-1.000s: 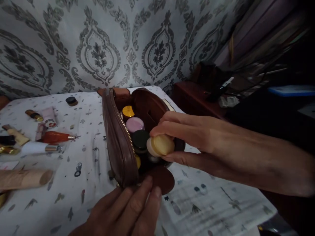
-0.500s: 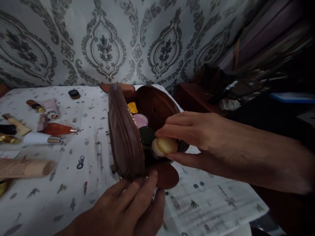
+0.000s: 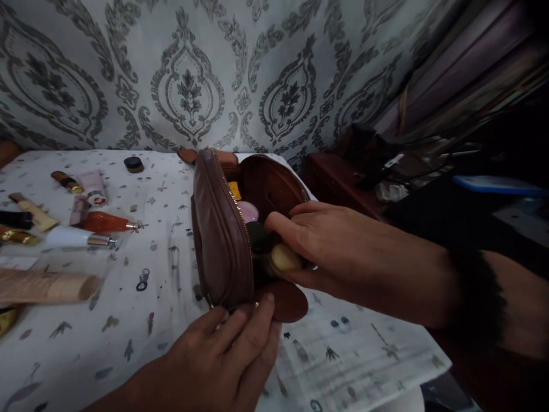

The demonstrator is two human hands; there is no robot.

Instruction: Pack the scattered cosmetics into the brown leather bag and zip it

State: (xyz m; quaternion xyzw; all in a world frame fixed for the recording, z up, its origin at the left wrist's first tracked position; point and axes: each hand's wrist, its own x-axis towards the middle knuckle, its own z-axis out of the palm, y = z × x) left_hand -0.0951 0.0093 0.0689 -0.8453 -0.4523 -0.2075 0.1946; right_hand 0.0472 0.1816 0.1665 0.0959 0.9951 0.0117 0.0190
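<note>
A brown zippered bag point(image 3: 223, 234) stands open on the patterned cloth. Inside it are a yellow item point(image 3: 234, 190), a pink round item point(image 3: 247, 212), a dark green round lid point(image 3: 258, 236) and a pale yellow round jar point(image 3: 285, 258). My right hand point(image 3: 321, 240) reaches into the bag, with its thumb and fingers around the pale yellow jar. My left hand point(image 3: 231, 349) is closed on the near end of the bag, beside a brown flap point(image 3: 290, 301).
Several cosmetics lie at the left, among them an orange bottle point(image 3: 107, 222), a white tube point(image 3: 77, 237) and a beige tube point(image 3: 47, 286). A small black-lidded jar point(image 3: 134, 165) stands behind them. Patterned fabric point(image 3: 189, 86) hangs at the back.
My right hand has pushed the pale yellow jar slightly lower into the bag, and a black band now shows at the wrist. The view has shifted slightly.
</note>
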